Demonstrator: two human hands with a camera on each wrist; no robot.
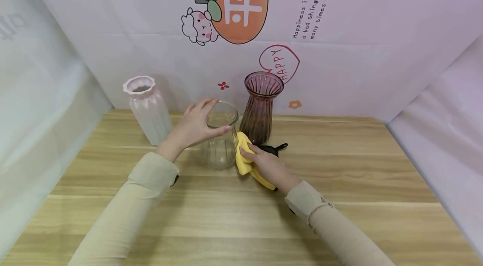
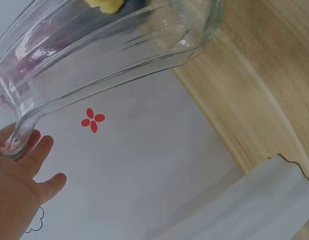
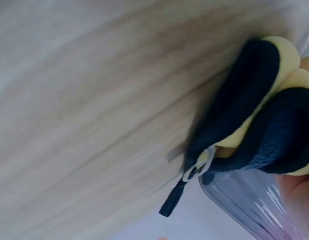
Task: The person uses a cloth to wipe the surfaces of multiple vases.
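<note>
A clear ribbed glass vase stands on the wooden table, slightly tilted in the head view. My left hand grips its rim, thumb on the near side and fingers at the far side. In the left wrist view the glass wall spreads across the top, its rim at the fingers. My right hand holds a bunched yellow cloth against the vase's right side. Up close in the right wrist view, the folded cloth shows dark edging and a black hanging loop.
Just behind the cloth stands a purple ribbed glass vase with a flared mouth. A white-pink pleated vase is at the back left, beyond my left forearm. A printed white backdrop rises from the back edge of the wooden table.
</note>
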